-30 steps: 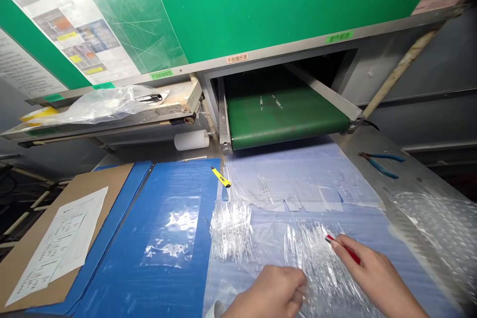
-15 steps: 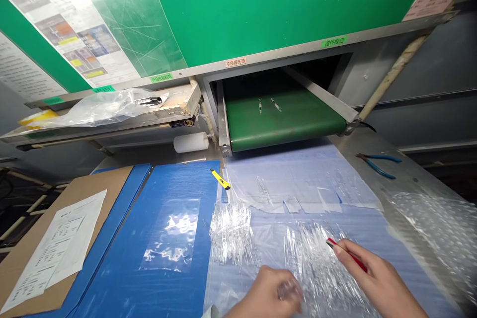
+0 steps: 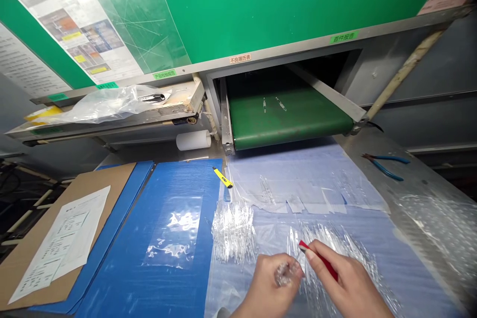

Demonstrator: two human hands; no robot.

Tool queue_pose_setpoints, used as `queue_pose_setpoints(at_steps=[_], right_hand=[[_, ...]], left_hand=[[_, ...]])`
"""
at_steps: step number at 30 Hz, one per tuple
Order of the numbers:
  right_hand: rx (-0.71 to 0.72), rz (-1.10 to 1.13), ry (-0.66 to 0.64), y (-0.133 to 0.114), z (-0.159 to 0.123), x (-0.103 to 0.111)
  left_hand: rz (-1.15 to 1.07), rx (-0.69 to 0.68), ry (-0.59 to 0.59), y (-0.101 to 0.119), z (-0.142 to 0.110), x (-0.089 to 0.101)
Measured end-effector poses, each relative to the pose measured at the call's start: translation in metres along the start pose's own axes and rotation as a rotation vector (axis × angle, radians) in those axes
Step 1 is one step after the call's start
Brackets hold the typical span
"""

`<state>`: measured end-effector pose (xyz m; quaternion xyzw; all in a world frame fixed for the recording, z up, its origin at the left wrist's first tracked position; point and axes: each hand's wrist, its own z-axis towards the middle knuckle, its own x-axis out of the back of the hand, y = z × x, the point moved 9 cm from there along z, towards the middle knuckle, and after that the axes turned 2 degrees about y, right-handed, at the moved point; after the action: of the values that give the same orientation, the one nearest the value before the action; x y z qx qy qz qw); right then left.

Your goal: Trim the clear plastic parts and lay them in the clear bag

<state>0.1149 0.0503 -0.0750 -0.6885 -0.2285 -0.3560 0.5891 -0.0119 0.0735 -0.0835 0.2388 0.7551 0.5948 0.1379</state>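
My left hand [image 3: 274, 280] is closed around several clear plastic pieces [image 3: 285, 273], their ends showing at the curled fingers. In my right hand [image 3: 341, 273] is a slim red tool [image 3: 328, 264] with a grey-black tip, gripped between thumb and fingers. That tip points at the left hand and sits close to its fingertips; whether it touches a piece is unclear. Beneath and behind the hands spreads a loose pile of clear plastic pieces [image 3: 357, 248]. A neater stack of similar clear pieces [image 3: 234, 231] lies to the left.
A green conveyor belt [image 3: 290, 121] carrying a few clear pieces ends above the bench. A yellow cutter [image 3: 222, 178] lies near the blue board [image 3: 167, 179]. Blue-handled pliers [image 3: 387, 164] and bubble wrap [image 3: 443, 228] are on the right; a cardboard sheet with papers [image 3: 100, 179] is on the left.
My right hand has moved left with the red tool, from over the loose pile to beside my left hand. My left hand stays closed on the clear pieces. The view has shifted slightly.
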Motion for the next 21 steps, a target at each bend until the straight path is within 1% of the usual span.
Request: queue_pose_setpoints(at_steps=[2, 3, 6, 7, 8, 11, 12, 13, 15, 16, 18, 19, 20, 21], right_hand=[[-0.033, -0.091, 0.015, 0.008, 0.002, 0.001], [-0.034, -0.111, 0.037, 0.009, 0.002, 0.003], [0.067, -0.078, 0.087, -0.004, -0.001, 0.006], [0.094, -0.088, 0.079, -0.009, -0.002, 0.005], [0.092, -0.129, 0.067, -0.011, -0.003, 0.004], [-0.039, -0.293, 0.088, -0.001, -0.002, 0.009], [-0.054, -0.293, 0.097, 0.001, -0.001, 0.011], [-0.038, -0.263, 0.091, 0.002, 0.0, 0.01], [0.023, -0.195, 0.033, 0.004, 0.004, 0.003], [0.02, -0.197, -0.013, 0.009, 0.006, -0.002], [-0.059, -0.251, -0.108, 0.025, 0.008, -0.012], [-0.096, -0.265, -0.129, 0.031, 0.008, -0.014], [-0.102, -0.248, -0.132, 0.033, 0.008, -0.016], [-0.075, -0.204, -0.122, 0.029, 0.007, -0.017]], left_hand=[[0.105, -0.089, 0.022, 0.01, -0.001, 0.003], [0.138, -0.108, 0.012, 0.01, 0.0, 0.002], [0.201, -0.139, -0.019, 0.004, 0.002, -0.003], [0.216, -0.148, -0.019, 0.0, 0.002, -0.004], [0.225, -0.151, -0.017, -0.004, 0.003, -0.005], [0.227, -0.14, -0.007, -0.015, 0.003, -0.006], [0.228, -0.14, -0.003, -0.016, 0.003, -0.005], [0.232, -0.15, 0.0, -0.016, 0.003, -0.005], [0.217, -0.197, 0.002, -0.012, 0.001, -0.005], [0.199, -0.226, 0.007, -0.009, 0.0, -0.004], [0.165, -0.257, 0.042, -0.005, 0.0, 0.0], [0.16, -0.252, 0.064, -0.005, 0.0, 0.003], [0.164, -0.231, 0.077, -0.006, 0.001, 0.004], [0.177, -0.202, 0.083, -0.009, 0.002, 0.004]])
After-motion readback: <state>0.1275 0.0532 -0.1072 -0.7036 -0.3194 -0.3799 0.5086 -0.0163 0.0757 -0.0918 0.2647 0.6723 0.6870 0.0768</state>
